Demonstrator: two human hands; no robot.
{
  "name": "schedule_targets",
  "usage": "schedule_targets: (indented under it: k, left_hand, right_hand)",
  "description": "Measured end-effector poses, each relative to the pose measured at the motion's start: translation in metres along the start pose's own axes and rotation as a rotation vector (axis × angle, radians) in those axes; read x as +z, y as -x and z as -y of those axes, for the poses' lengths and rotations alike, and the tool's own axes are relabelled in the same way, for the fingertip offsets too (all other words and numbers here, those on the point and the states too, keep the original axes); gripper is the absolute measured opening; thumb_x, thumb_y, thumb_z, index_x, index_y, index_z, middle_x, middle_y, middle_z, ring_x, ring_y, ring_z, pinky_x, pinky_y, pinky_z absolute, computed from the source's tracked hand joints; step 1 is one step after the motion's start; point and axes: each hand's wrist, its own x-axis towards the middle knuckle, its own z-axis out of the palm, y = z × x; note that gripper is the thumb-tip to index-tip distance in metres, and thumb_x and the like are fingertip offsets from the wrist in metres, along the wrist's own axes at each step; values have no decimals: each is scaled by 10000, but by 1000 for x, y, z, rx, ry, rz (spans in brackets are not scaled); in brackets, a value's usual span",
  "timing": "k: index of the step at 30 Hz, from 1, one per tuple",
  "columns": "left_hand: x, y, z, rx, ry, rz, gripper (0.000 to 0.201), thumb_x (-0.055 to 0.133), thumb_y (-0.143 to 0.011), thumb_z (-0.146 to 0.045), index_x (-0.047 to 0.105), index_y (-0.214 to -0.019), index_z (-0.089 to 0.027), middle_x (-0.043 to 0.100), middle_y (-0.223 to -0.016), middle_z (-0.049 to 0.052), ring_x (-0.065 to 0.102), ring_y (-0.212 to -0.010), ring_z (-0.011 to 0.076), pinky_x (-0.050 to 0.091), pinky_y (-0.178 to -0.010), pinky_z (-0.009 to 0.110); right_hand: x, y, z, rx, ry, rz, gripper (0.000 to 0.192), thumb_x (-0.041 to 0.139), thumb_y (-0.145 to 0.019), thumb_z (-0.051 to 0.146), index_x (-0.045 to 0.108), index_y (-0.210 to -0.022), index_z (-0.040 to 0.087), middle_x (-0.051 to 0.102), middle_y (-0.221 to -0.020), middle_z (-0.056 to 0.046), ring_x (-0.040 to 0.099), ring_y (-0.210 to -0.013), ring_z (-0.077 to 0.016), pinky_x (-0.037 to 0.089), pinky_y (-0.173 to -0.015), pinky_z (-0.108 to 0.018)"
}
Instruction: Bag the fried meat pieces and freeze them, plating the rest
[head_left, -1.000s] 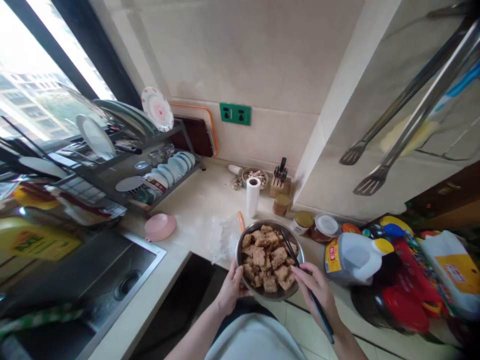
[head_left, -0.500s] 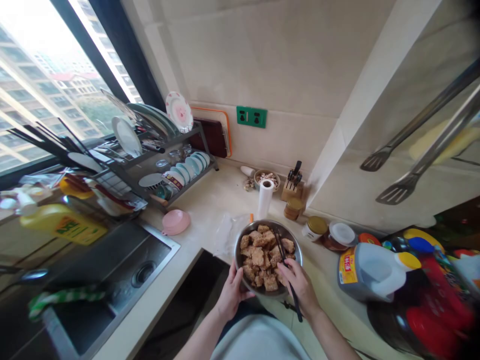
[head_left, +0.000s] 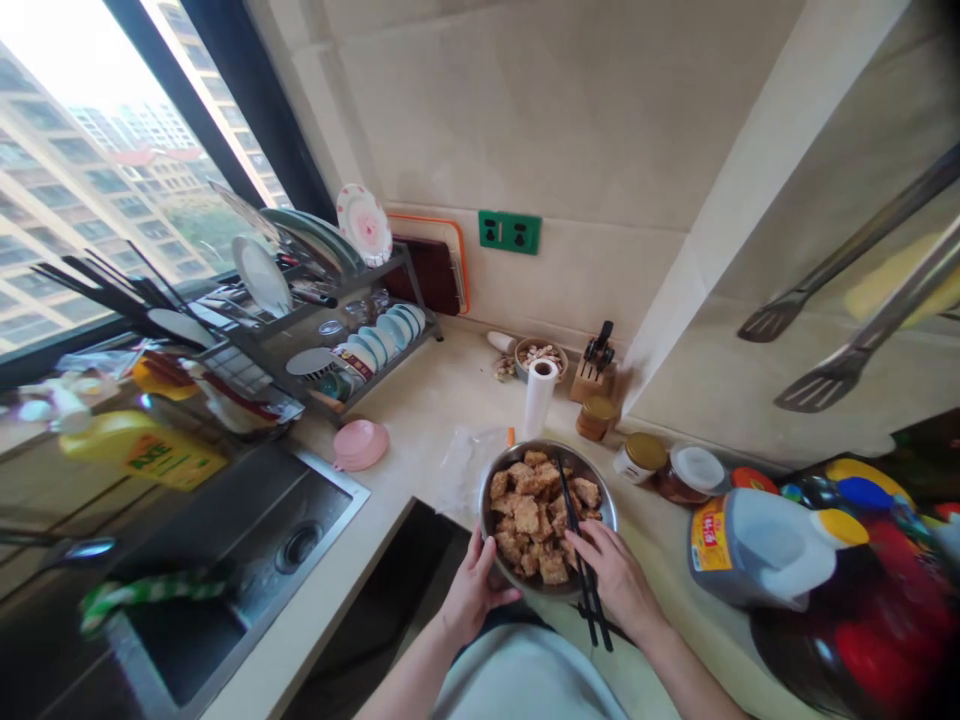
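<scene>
Your left grip [head_left: 472,590] clasps the metal bowl [head_left: 585,463], just ahead between both grips; your right grip [head_left: 613,577] holds 2 black chopsticks [head_left: 568,499] slanting over the brown chunks [head_left: 527,515] inside. If the left grip slackened, the bowl could tip and spill chunks.

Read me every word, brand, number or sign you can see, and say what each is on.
"AXE": on the yellow plastic bottle by the sink.
Red-and-yellow label on the translucent plastic jug: characters too blurred to read.
White label on the gold-lidded jar: too small to read.
</scene>
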Motion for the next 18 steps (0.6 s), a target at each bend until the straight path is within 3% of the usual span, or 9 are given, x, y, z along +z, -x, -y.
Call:
schedule_targets:
  k: [3, 5, 8, 10, 12, 14, 18]
  left_hand:
    - [-17, -6, -7, -22, 17, -70, 525, 648, -826, -489, 426, -1217, -218, 689, -933, 72, 698, -571, 183, 594, -573, 315]
    - [-30, -16, -18, 24, 26, -194, 420, 662, -826, -458, 466, -1069, -177, 670, -790, 51, 699, -568, 185, 583, -568, 288]
    - [-40, -38, -40, 135, 6, -380, 314, 687, -829, -365, 483, -960, -165, 642, -703, 29, 697, -553, 188, 579, -555, 289]
    - [-41, -53, -54, 205, -7, -447, 247, 695, -827, -294, 503, -901, -158, 625, -675, 16, 681, -518, 179, 568, -519, 285]
    - [-41, -61, -66, 279, -2, -495, 185, 688, -824, -211, 513, -843, -156, 614, -676, -1, 660, -496, 147, 547, -493, 249]
    - [-47, -60, -79, 370, 12, -535, 158, 678, -815, -163, 521, -816, -159, 611, -694, -21, 650, -516, 109, 536, -507, 209]
    - [-81, -33, -120, 557, 21, -515, 240, 785, -701, -216, 578, -811, -163, 634, -732, -37, 675, -660, 107, 572, -649, 208]
  right_hand:
    - [-5, 8, -16, 128, -94, -99, 493, 364, -863, 93, 630, -1230, 287, 637, -1219, -64, 577, -1166, -214, 468, -1027, -405]
    - [-9, 14, -24, 401, -225, -177, 400, 445, -883, 270, 600, -1250, 245, 633, -1222, -99, 599, -1135, -253, 468, -1016, -439]
    - [-10, 20, -22, 925, -678, -93, 702, 617, -768, 539, 465, -1355, 185, 702, -1037, -122, 682, -943, -280, 555, -856, -424]
    - [-8, 22, -11, 1158, -1031, 34, 939, 704, -675, 596, 324, -1440, 208, 725, -915, -77, 709, -790, -251, 581, -739, -383]
    - [-5, 22, 3, 1256, -1231, 68, 1048, 754, -630, 586, 230, -1473, 251, 726, -850, -32, 705, -692, -213, 578, -672, -348]
    - [-3, 19, 14, 1280, -1262, 20, 1050, 786, -604, 536, 238, -1455, 261, 719, -803, -3, 688, -635, -179, 571, -623, -306]
    - [1, 7, 22, 1280, -1186, -36, 820, 773, -600, 430, 397, -1310, 267, 683, -700, 39, 622, -525, -125, 523, -479, -221]
